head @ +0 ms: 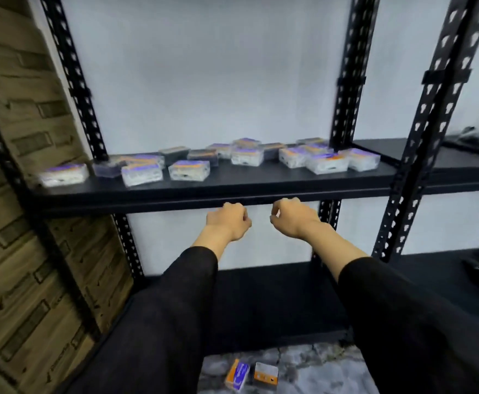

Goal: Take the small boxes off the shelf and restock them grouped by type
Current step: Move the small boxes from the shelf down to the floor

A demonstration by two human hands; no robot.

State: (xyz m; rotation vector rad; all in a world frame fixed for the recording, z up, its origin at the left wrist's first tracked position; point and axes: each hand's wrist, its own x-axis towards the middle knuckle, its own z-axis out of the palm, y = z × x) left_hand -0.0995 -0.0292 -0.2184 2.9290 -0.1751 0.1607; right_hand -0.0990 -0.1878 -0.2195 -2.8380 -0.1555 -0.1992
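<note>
Small boxes (247,156) on shelf (204,191): purple-orange labels, print blurred, unreadable.

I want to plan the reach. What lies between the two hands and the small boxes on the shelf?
In the head view, only the shelf's black front edge lies between the left hand, the right hand and the small boxes.
</note>
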